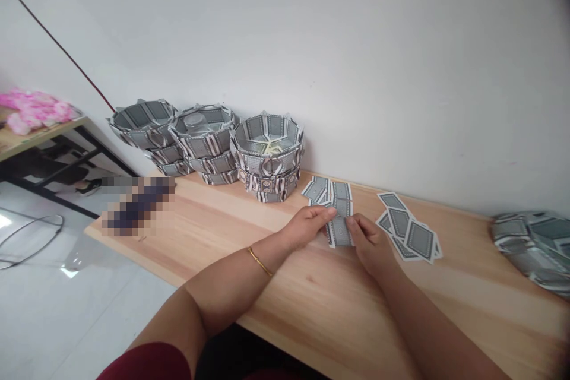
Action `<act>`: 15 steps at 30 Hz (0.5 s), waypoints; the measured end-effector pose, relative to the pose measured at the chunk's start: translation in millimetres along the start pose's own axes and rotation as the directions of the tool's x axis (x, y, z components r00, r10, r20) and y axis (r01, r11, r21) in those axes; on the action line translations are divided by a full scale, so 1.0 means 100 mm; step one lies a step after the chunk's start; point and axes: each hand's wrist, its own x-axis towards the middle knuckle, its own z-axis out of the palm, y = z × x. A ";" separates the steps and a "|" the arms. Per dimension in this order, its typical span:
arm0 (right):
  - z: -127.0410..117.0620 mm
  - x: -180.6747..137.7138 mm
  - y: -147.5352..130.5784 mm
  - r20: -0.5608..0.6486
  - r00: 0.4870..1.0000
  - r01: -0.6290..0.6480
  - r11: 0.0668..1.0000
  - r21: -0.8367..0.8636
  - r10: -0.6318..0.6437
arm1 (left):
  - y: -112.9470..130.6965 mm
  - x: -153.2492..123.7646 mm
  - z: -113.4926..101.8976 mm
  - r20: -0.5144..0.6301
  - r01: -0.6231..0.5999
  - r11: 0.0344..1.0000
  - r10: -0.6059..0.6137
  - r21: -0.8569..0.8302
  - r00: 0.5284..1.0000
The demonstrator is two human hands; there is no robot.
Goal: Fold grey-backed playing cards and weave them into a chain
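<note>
Between my two hands is a grey-backed playing card (341, 232) with a white edge, held over the wooden table. My left hand (309, 227) pinches its left side, thumb on top. On the right side, my right hand (367, 241) grips the same card between thumb and fingers. Just beyond it lie more playing cards (316, 189), some folded or overlapping, partly covered by my hands. A loose spread of playing cards (421, 239) rests to the right of my right hand, backs up.
Along the wall stand three stacked bowl-shaped baskets of folded cards (267, 160), (207, 145), (145, 124). Another folded-card piece (532, 249) sits at the table's right end. A blurred dark object (138, 205) lies on the left of the table (214, 225). Pink flowers (38, 110) top another table.
</note>
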 end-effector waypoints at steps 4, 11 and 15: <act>0.00 0.00 -0.01 -0.019 1.000 -0.018 0.999 0.030 0.019 | 0.00 0.00 -0.01 0.004 0.011 0.999 -0.011 0.049 1.000; -0.01 0.00 -0.04 -0.023 1.000 -0.018 1.000 0.005 0.018 | 0.04 -0.03 0.01 -0.042 0.030 0.994 -0.026 0.103 0.999; 0.00 0.00 -0.03 -0.016 1.000 0.002 1.000 -0.010 -0.002 | 0.09 -0.05 0.01 -0.036 0.027 0.992 -0.023 0.124 0.999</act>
